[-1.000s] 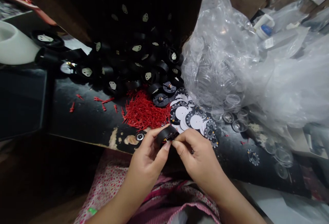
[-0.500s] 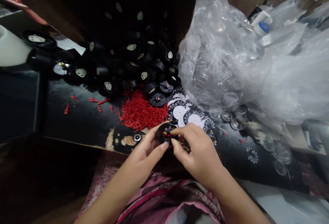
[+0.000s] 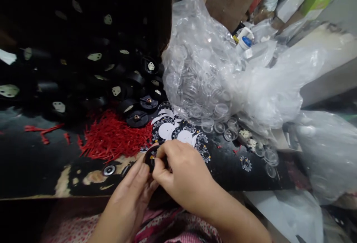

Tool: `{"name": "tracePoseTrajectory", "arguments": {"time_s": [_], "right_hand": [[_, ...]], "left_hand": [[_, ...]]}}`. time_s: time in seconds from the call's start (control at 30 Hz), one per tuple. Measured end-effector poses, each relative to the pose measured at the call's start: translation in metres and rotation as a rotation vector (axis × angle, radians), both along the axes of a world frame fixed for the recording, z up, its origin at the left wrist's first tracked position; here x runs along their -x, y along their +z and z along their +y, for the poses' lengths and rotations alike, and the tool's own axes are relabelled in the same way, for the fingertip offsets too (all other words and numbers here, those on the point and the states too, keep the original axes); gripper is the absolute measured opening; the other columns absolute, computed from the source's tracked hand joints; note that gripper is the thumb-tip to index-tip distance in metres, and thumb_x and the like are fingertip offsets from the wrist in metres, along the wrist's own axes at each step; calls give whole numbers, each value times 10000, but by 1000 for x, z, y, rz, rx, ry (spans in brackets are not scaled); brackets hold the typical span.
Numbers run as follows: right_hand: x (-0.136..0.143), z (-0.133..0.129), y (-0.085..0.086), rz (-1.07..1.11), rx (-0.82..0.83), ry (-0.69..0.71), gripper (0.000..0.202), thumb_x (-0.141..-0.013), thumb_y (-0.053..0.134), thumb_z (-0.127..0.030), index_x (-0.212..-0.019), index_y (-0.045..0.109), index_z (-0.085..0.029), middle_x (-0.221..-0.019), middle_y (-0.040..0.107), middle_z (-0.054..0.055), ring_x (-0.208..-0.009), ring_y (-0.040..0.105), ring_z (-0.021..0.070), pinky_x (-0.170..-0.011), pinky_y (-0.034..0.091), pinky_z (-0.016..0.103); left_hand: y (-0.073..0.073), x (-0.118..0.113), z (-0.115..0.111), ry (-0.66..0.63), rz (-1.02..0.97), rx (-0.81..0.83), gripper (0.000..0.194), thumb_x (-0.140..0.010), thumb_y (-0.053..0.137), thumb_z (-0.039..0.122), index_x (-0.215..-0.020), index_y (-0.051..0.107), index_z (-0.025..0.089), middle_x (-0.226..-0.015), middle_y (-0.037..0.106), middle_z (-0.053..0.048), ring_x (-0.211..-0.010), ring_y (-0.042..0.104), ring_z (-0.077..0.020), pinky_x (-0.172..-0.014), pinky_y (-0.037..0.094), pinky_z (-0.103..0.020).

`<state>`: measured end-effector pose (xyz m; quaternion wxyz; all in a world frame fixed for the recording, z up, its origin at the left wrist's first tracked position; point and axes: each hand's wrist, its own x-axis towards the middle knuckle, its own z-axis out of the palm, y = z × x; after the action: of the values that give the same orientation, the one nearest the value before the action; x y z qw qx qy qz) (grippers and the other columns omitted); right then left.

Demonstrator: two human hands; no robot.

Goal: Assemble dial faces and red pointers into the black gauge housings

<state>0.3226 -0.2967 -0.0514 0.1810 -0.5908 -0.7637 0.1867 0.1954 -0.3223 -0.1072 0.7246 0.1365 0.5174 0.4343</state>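
My left hand (image 3: 134, 187) is wrapped round a round black gauge body (image 3: 150, 158), whose dial face is partly visible. Over that face, my right hand (image 3: 178, 168) has thumb and forefinger pinched together; whatever lies between the tips is hidden. A heap of small red pointers (image 3: 117, 135) is on the black table beyond my left hand. Right of the heap, printed dial discs (image 3: 164, 130) overlap, some showing plain white backs. Two black parts with brass centres (image 3: 137, 118) sit behind the red heap.
Many black round housings (image 3: 95, 57) fill the dark back left. A clear plastic bag (image 3: 200, 68) of transparent covers bulges at centre right, with loose covers (image 3: 231, 134) before it. A small ring-like part (image 3: 109, 169) is near the table's front edge (image 3: 41, 197). Cardboard boxes (image 3: 228, 1) stand behind.
The view has swung right, so objects appear farther left. My right hand has closed in over the gauge body, covering more of its face; the red pointer seen there earlier is hidden.
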Motion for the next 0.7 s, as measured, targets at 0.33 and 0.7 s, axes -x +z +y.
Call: {"name": "tracePoseTrajectory", "arguments": {"time_s": [0.33, 0.7], "right_hand": [[-112, 45, -22, -280, -97, -355, 324, -851, 612, -164, -1166, 683, -136, -1221, 645, 176, -1107, 602, 329, -968, 444, 475], [-120, 41, -38, -229, -131, -329, 339, -884, 539, -263, -1160, 681, -128, -1178, 692, 146, -1086, 599, 312, -989, 451, 471]], "left_hand": [[-1, 6, 10, -82, -292, -85, 289, -909, 634, 365, -1141, 727, 218, -1182, 746, -89, -1086, 699, -242, -918, 576, -300], [4, 4, 17, -113, -383, 23, 297, -973, 534, 321, -1089, 719, 121, -1134, 752, -166, -1054, 711, -249, -975, 545, -374]]}}
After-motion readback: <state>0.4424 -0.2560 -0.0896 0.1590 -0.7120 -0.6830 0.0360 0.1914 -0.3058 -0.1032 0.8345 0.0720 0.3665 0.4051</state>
